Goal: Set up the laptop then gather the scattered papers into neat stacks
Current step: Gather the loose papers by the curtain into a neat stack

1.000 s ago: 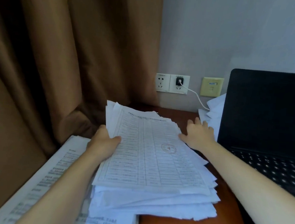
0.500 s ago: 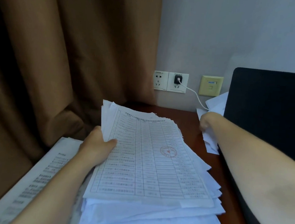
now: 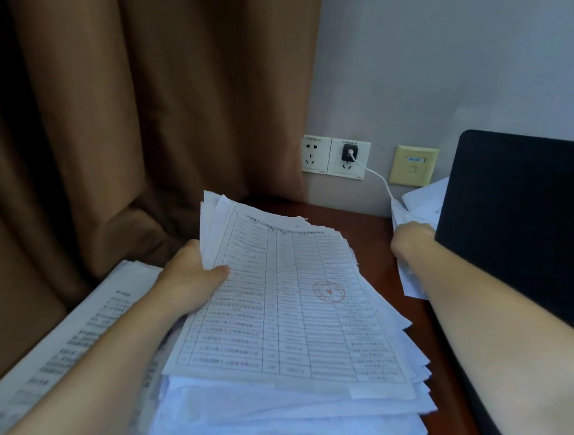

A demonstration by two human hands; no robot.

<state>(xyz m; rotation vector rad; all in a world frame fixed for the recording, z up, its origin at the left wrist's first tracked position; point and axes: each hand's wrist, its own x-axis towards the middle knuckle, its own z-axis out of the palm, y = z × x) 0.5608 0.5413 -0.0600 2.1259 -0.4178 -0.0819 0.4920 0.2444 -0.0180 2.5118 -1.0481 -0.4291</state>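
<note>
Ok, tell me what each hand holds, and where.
Left hand grips the paper stack at its left edge, thumb on top. Right hand touches loose sheets beside the laptop; grip unclear.

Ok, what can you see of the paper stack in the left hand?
The thick stack of white printed sheets lies over the reddish-brown wooden desk, its left side overlapping another pile of printed pages. Its top sheet carries a ruled table of small text and a round red stamp. The edges are uneven: lower sheets fan out along the near and right sides. The left hand grips its left edge, thumb on top.
</note>
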